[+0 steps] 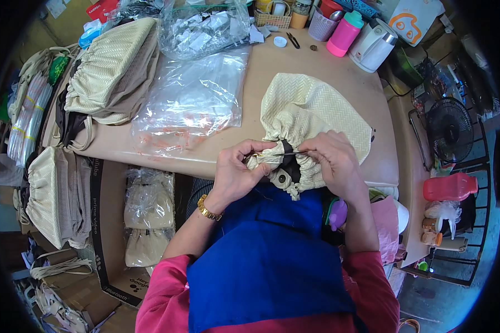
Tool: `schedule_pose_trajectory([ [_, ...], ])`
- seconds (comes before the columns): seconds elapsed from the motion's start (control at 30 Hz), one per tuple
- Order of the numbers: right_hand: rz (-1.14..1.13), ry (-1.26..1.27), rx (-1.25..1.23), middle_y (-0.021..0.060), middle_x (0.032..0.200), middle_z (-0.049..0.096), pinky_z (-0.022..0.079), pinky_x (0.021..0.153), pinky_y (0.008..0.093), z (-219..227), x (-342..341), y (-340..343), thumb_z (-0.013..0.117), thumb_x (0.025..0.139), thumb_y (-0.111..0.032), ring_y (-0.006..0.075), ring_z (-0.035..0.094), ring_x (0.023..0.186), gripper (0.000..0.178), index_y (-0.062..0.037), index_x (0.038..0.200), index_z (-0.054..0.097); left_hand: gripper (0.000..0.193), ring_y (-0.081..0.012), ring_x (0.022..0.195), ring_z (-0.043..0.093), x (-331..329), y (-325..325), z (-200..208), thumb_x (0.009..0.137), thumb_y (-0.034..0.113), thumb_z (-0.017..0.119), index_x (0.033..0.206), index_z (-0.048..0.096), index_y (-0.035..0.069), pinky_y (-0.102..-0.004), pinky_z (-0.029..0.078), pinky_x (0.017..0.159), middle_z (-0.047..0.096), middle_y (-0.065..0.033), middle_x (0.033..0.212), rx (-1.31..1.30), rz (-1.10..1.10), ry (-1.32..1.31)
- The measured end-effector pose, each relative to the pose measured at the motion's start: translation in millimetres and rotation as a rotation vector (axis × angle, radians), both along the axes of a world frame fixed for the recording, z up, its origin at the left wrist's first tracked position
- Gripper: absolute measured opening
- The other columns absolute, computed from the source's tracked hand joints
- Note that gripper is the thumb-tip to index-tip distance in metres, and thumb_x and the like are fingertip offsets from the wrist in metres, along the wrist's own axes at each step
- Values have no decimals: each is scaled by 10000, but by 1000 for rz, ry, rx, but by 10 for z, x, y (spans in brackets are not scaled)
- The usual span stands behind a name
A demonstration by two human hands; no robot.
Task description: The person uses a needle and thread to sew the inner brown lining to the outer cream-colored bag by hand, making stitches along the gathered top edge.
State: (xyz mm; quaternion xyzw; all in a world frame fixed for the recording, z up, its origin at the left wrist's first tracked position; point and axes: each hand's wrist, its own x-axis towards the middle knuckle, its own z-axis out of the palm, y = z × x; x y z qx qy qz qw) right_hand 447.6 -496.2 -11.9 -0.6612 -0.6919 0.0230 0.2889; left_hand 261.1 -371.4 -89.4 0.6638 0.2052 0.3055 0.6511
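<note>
A cream woven fabric bag [316,102] with a gathered opening and dark lining lies on the near edge of the table, partly over my lap. My left hand [236,169], with a gold watch at the wrist, is closed on the gathered edge, thumb and fingers pinching the cloth. My right hand [338,161] is closed on a thin metal tool [286,154] that runs across the opening toward my left fingers. Its exact kind is too small to tell. A dark round button or eyelet [282,178] shows on the gathered cloth below the tool.
Stacked cream bags [114,72] stand at the left, with more [55,194] beside a cardboard box [116,222]. Clear plastic bags [189,94] cover the table's left part. Small snips [293,40], a pink bottle [344,34] and a white kettle [373,45] stand far back.
</note>
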Motion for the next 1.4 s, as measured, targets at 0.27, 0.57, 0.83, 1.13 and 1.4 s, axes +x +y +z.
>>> schedule_pose_trajectory([
  [0.27, 302, 1041, -117, 102, 828, 640, 457, 663, 253, -212, 195, -86, 575, 878, 78, 144, 610, 805, 190, -34, 950, 710, 327, -114, 927, 671, 0, 1, 4, 790, -41, 773, 1102, 676, -57, -254, 536, 855, 725, -99, 1020, 72, 20, 39],
  [0.57, -54, 24, 162, 47, 789, 570, 378, 666, 344, -21, -92, -35, 696, 774, 20, 224, 575, 761, 154, -87, 881, 722, 339, -110, 916, 667, -1, 1, -25, 789, -58, 761, 1116, 670, -52, -249, 536, 848, 724, -97, 1020, 87, 25, 17],
  [0.83, -82, -244, 134, 45, 859, 550, 369, 681, 358, 117, -191, -101, 672, 659, 12, 220, 559, 798, 319, -106, 953, 714, 335, -111, 932, 668, -11, -7, 22, 790, -54, 761, 1113, 674, -48, -250, 532, 859, 725, -93, 1028, 112, 25, 47],
  [1.13, -13, -133, -30, 78, 880, 555, 406, 721, 365, 170, -120, -5, 633, 712, 20, 248, 571, 830, 303, -82, 989, 701, 316, -104, 898, 668, 15, 6, -50, 786, -45, 751, 1097, 691, -31, -247, 541, 821, 732, -78, 990, 49, 51, -24],
  [1.4, -32, 265, 51, 91, 818, 584, 452, 701, 352, -134, 50, 95, 667, 809, 11, 269, 589, 763, 128, -42, 922, 692, 343, -124, 956, 669, 13, -1, 30, 790, -49, 768, 1116, 663, -58, -263, 529, 889, 719, -100, 1049, 30, 14, -14],
])
